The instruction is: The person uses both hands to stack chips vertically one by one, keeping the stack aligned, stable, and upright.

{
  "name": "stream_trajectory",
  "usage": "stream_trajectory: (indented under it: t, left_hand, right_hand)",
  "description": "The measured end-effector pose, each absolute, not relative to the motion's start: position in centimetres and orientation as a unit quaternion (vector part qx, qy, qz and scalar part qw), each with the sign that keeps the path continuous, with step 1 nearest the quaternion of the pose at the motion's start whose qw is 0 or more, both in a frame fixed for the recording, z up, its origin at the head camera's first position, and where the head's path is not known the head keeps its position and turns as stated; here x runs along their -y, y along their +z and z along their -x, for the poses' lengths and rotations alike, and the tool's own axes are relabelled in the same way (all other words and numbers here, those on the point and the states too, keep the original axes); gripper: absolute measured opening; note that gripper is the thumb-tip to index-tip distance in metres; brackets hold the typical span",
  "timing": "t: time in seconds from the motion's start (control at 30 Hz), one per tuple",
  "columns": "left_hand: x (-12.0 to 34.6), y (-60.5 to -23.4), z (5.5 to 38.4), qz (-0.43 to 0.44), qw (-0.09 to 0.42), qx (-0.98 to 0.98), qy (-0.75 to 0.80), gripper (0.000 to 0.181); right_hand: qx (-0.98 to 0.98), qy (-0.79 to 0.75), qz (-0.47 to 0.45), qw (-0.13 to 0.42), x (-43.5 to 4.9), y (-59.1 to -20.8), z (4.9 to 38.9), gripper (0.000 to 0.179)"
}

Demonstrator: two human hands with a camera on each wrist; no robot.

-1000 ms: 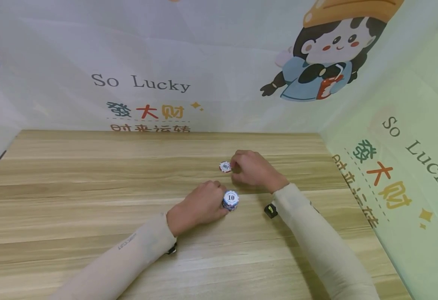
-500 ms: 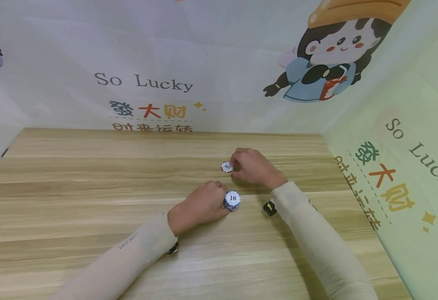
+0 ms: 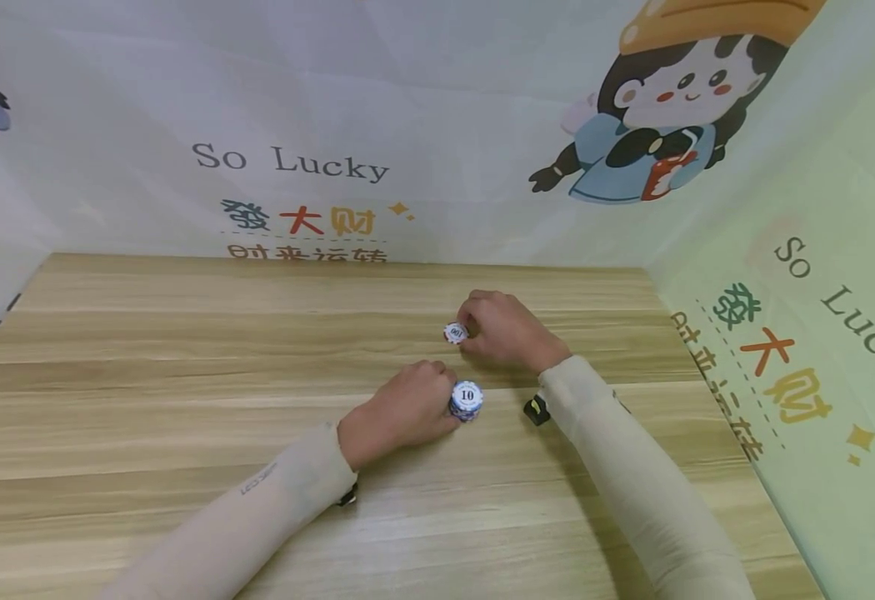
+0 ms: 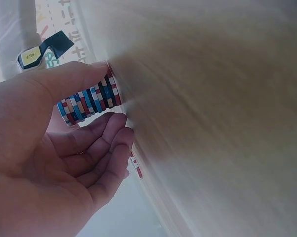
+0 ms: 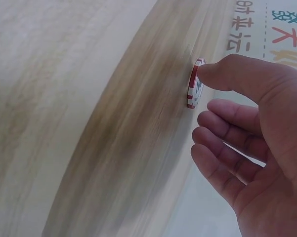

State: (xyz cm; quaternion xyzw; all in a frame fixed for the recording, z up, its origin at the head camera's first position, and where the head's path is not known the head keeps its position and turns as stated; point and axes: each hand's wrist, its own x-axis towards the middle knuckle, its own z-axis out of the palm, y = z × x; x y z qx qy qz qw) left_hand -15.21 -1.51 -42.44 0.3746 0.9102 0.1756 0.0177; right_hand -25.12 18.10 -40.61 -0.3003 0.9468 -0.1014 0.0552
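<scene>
A stack of poker chips (image 3: 467, 400) stands upright on the wooden table, a white and blue 10 chip on top. My left hand (image 3: 407, 404) holds it from the left between curled fingers and thumb. In the left wrist view the stack (image 4: 91, 100) shows blue, red and white edges beside the thumb. Farther back, a single red and white poker chip (image 3: 456, 333) marked 100 lies flat. My right hand (image 3: 508, 329) pinches its right side with thumb and curled finger. In the right wrist view the thumb overlaps the chip (image 5: 192, 89).
The wooden table (image 3: 182, 350) meets a printed cloth backdrop (image 3: 437, 125) at its far edge. Another printed cloth wall (image 3: 820, 275) stands along the right side. A black strap piece (image 3: 537, 410) hangs under the right wrist.
My right hand has edged slightly back and left around the 100 chip. The left hand and the stack hold still; the head view has shifted a little.
</scene>
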Motion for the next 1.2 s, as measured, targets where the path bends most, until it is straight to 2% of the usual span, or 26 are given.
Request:
stream_trajectory:
  t: [0.4, 0.77, 1.2]
  left_hand:
    - [1.5, -42.4, 15.2, -0.375, 0.017, -0.911, 0.171, 0.036]
    - [1.4, -42.4, 15.2, -0.37, 0.027, -0.914, 0.167, 0.039]
    - [1.4, -42.5, 15.3, -0.367, 0.031, -0.915, 0.165, 0.039]
  right_hand:
    - [-0.947, -0.103, 0.296, 0.07, -17.7, -40.8, 25.9, 0.038]
    - [-0.931, -0.116, 0.34, 0.057, -17.8, -41.1, 26.3, 0.035]
    - [-0.926, -0.106, 0.357, 0.07, -16.9, -41.0, 26.7, 0.032]
